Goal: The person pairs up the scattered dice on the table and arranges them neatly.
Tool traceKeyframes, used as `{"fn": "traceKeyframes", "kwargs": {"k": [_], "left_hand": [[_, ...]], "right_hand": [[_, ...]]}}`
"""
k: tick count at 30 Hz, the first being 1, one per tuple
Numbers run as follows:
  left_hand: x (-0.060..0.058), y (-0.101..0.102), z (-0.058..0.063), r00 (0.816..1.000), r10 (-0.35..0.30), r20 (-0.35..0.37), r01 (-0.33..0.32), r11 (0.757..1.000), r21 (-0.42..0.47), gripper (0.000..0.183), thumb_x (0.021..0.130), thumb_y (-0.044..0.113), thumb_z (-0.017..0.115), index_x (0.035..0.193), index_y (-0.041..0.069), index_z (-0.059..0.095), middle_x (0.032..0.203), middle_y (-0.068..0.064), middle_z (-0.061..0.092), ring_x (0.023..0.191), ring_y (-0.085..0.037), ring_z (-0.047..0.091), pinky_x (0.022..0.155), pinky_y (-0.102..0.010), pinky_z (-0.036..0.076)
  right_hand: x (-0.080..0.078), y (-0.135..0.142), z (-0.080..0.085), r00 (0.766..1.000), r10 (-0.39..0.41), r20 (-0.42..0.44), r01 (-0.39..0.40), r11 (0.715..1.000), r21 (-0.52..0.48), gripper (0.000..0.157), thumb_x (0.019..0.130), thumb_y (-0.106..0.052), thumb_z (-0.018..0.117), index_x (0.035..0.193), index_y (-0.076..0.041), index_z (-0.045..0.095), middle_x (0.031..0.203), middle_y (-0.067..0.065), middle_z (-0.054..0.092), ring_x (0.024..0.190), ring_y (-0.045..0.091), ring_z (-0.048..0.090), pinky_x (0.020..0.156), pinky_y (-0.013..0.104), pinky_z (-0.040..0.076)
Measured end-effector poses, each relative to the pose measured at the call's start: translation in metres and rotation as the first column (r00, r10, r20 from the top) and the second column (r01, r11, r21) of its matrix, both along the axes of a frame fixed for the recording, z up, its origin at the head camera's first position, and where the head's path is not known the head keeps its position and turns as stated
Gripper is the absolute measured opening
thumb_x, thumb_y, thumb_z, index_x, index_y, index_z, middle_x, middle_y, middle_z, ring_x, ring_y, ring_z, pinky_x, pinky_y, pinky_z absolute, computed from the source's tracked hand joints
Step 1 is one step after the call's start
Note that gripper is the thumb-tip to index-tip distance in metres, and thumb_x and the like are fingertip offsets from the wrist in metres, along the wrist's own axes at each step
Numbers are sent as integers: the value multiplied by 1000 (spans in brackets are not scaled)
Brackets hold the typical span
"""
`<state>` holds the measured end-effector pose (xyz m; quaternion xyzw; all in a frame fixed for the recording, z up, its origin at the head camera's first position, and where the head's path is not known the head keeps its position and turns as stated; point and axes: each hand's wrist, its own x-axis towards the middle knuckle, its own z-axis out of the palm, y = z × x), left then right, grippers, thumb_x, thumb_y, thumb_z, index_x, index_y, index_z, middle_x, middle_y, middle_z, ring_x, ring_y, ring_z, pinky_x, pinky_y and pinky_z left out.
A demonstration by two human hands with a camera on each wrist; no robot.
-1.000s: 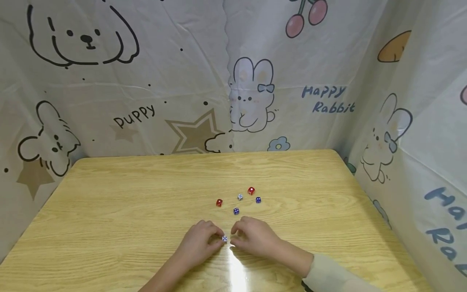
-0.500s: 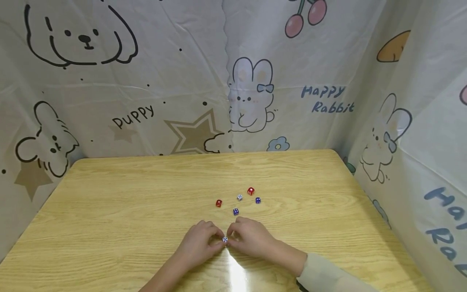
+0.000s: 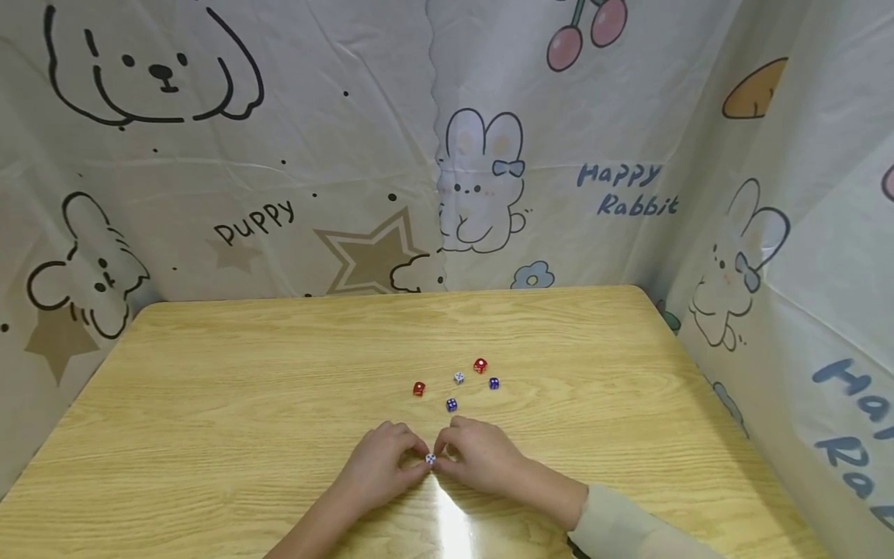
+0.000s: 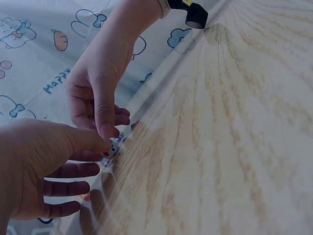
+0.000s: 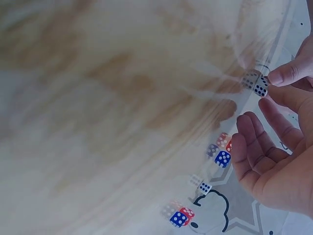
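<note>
A white die with dark pips (image 3: 430,459) sits between my two hands near the front of the table. My left hand (image 3: 380,467) pinches it from the left with thumb and index finger. From the right, my right hand (image 3: 485,456) holds the same die with thumb and index fingertips. In the left wrist view the white die (image 4: 111,148) shows dark and red pips beside the left thumb. The right wrist view has the white die (image 5: 260,87) at the fingertips, low over the tabletop. The remaining right-hand fingers (image 5: 254,142) are spread loosely.
Behind the hands lie a red die (image 3: 419,389), a blue die (image 3: 452,404), another white die (image 3: 459,378), a second red die (image 3: 480,366) and a second blue die (image 3: 494,383). The wooden table (image 3: 244,388) meets a patterned cloth (image 3: 377,155) at its back.
My right hand has moved left from just beside the white die until its fingertips meet it. The left hand keeps its pinch, and the other dice have stayed in place.
</note>
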<state>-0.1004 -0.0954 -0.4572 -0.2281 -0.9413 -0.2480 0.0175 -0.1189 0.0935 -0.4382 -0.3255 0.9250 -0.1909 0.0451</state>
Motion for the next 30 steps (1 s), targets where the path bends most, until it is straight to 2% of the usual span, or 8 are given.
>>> {"fn": "traceKeyframes", "kwargs": {"k": [5, 9, 15, 19, 24, 30], "left_hand": [[0, 0, 1, 1000, -10, -7, 10, 1000, 2, 13, 79, 33, 71, 83, 20, 71, 82, 11, 62, 80, -7, 53, 72, -28, 44], [0, -1, 1, 1000, -9, 2, 9, 1000, 0, 13, 80, 33, 71, 84, 20, 71, 83, 10, 63, 81, -8, 53, 73, -30, 44], [0, -1, 2, 1000, -6, 19, 6, 1000, 2, 13, 80, 33, 71, 84, 21, 71, 84, 10, 63, 82, -8, 53, 74, -30, 44], [0, -2, 2, 1000, -4, 18, 4, 1000, 1, 13, 80, 33, 71, 84, 21, 71, 84, 11, 62, 82, -8, 53, 74, -30, 44], [1, -2, 2, 1000, -9, 25, 9, 1000, 4, 13, 80, 33, 70, 85, 21, 70, 84, 11, 62, 82, -8, 52, 74, -30, 43], [1, -2, 2, 1000, -2, 15, 2, 1000, 9, 13, 80, 33, 70, 84, 21, 70, 83, 10, 62, 81, -8, 52, 73, -29, 43]], "right_hand": [[-5, 5, 5, 999, -42, -10, 42, 999, -21, 12, 83, -27, 68, 88, -16, 70, 80, -6, 61, 70, 2, 53, 61, 15, 43], [-15, 12, 7, 994, -114, -1, 113, 993, -44, 12, 85, -26, 66, 88, -15, 70, 80, -4, 62, 72, 6, 55, 61, 17, 44], [-31, 21, 12, 962, -268, 53, 272, 959, -84, 11, 86, -24, 65, 89, -14, 70, 83, -3, 62, 69, 7, 54, 57, 21, 43], [-42, 24, 12, 941, -334, 61, 338, 936, -97, 10, 86, -23, 66, 89, -14, 70, 82, -2, 62, 68, 8, 53, 57, 23, 43], [-53, 24, 10, 929, -364, 58, 368, 925, -92, 10, 85, -23, 66, 90, -15, 70, 79, -3, 61, 67, 9, 52, 56, 24, 42], [-61, 22, 9, 929, -364, 63, 369, 925, -92, 12, 85, -22, 66, 93, -14, 69, 75, -2, 59, 63, 9, 49, 53, 24, 40]]}}
